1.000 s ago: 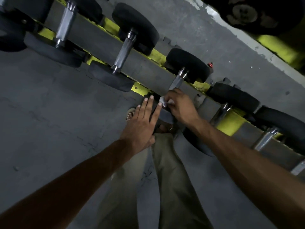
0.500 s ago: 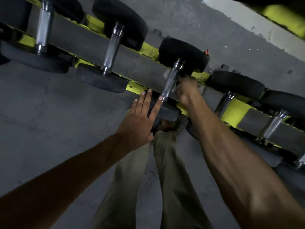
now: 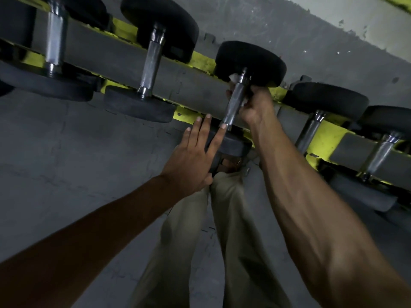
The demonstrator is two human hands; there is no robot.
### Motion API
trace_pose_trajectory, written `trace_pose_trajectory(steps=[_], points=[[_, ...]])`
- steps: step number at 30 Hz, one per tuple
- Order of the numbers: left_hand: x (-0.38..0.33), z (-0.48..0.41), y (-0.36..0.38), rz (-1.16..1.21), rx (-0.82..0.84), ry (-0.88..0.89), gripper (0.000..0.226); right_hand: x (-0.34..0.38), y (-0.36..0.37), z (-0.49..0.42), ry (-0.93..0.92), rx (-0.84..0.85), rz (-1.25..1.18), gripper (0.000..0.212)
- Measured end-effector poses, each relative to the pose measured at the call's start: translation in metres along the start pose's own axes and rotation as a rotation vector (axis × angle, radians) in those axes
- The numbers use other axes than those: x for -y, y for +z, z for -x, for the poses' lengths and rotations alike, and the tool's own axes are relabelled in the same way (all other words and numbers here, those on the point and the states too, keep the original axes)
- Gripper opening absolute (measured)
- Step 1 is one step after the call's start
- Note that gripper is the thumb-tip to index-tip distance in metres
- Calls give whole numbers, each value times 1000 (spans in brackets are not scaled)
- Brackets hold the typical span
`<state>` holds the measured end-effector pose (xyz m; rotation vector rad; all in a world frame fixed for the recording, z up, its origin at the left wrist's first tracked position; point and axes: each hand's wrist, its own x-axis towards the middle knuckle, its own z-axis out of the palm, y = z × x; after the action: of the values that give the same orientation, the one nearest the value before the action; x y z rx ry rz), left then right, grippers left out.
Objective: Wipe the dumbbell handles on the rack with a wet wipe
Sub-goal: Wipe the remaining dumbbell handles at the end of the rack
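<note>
Knurled steel dumbbell handle (image 3: 234, 103) runs near-to-far; right hand (image 3: 255, 107) grips far end through white wet wipe (image 3: 233, 78); left hand (image 3: 191, 156) flat, fingers straight.

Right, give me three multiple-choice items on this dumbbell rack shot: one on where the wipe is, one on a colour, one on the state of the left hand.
1. Where is the wet wipe?
A) on the floor
B) under the left hand
C) on the dumbbell handle, in the right hand

2. Besides grey, what colour shows on the rack?
A) yellow
B) red
C) blue

3. How is the left hand?
A) curled round a handle
B) flat, fingers straight, on the near dumbbell head
C) hanging free

Answers: C, white wipe shows by the right hand's fingers near the handle's far end; A, yellow patches run along the rack; B, its straight fingers lie on the head.
</note>
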<state>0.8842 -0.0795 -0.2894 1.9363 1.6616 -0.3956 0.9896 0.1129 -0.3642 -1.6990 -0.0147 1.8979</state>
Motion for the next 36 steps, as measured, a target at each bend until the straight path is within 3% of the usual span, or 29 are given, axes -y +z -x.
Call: trace_pose_trajectory(steps=[2,5,10,13,18,21,23,27,29,32,33,36], points=[[0,-1,1,20,-19,0,129,0,0,3,-55,-16,40,25],[-1,-1,0,19,-21,-7,128,-8,-6,19,-336,-103,199,12],[-1,0,-7,-3,9,-4,128,-32,-19,42,-874,-156,1030,37],[-2,-1,-6,-14,24,-6,131,-31,-39,45,-1080,-64,1244,45],[-8,-1,-2,-13,5,-42,130,-18,-43,38,-1405,142,1625,40],[-14,2,-4,-10,-18,-92,125,5,-37,28,-1432,165,1978,42],[-24,4,-7,13,-36,-146,122,17,-38,33,-1368,275,2038,41],[-53,8,-5,-23,-45,-141,118,21,-40,58,-1135,942,2313,34],[-65,11,-1,-63,-45,-142,119,32,-35,54,-1241,927,2323,36],[-72,11,4,-88,-58,-188,116,57,-30,40,-1379,640,2186,54],[-73,10,5,-99,-60,-196,116,55,-32,41,-1378,664,2160,51],[-74,8,6,-113,-53,-204,119,29,-42,52,-1309,1016,2242,34]])
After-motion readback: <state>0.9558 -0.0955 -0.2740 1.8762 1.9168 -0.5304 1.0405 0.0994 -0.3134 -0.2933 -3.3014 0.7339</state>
